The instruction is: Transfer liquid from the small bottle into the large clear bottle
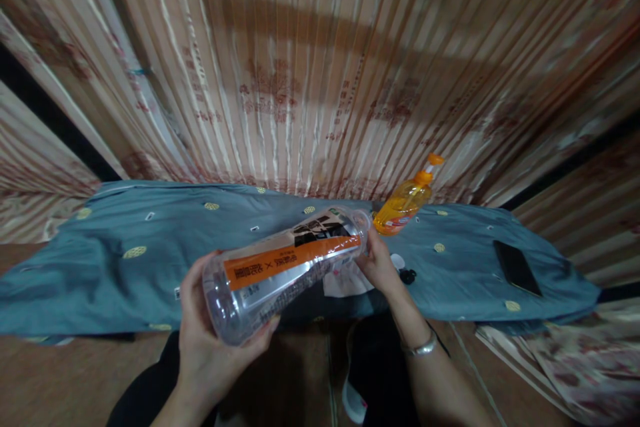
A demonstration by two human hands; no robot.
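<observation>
- The left hand (pixel 205 340) holds the base end of a large clear plastic bottle with an orange and black label (pixel 285 267). The grip is wrapped around the base: the thumb lies on the near side and the fingers curl around the far side, so the hand is closed on the bottle.
- The right hand (pixel 381 265) is at the neck end of the same bottle. Its fingers are bent around the cap area and touch it; the exact pinch of the fingertips is hidden by the bottle, so I cannot tell how tight this grip is.
- The bottle lies almost on its side in the air, with the base near the camera at the lower left and the neck pointing away to the upper right. It is above the near edge of the blue-grey cloth with small yellow dots (pixel 125 267).
- A silver bracelet (pixel 421 347) is on the right wrist.
- An orange liquid bottle with an orange pump cap (pixel 404 203) stands tilted on the cloth, just behind the right hand.
- A dark flat phone (pixel 517 267) lies on the cloth, well apart to the right.
- A white crumpled piece (pixel 345 283) lies under the clear bottle, and a small black object (pixel 408 275) is just beside the right hand.
- A striped brown and cream curtain (pixel 320 67) hangs behind the cloth.
</observation>
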